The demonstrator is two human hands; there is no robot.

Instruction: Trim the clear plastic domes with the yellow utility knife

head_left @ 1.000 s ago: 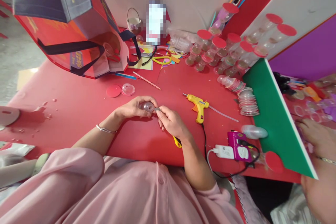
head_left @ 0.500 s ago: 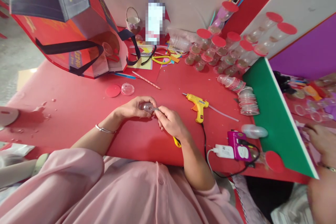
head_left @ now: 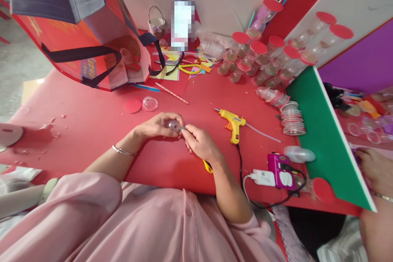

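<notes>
My left hand [head_left: 162,124] curls its fingers around a small clear plastic dome lid [head_left: 173,125], holding it above the near part of the table. A yellow utility knife [head_left: 208,166] is in my right hand [head_left: 198,141]; its handle end sticks out below the palm. The front of the blade meets the right side of the dome, close to my left fingertips, and is mostly covered by my fingers. Beyond my hands lie another clear dome lid [head_left: 150,104] and a flat red disc [head_left: 133,105].
A yellow glue gun [head_left: 232,124] lies to the right, its cord running to a purple power block [head_left: 281,170]. Plastic hourglass shapes with red tops [head_left: 258,47] stand behind. A large red bag [head_left: 73,49] is at left. Beyond a green divider [head_left: 328,139] a co-worker's hand [head_left: 373,168] shows.
Both hands keep nearly the same hold on the dome lid and the knife. The view has shifted slightly, and the co-worker's hand has moved a little.
</notes>
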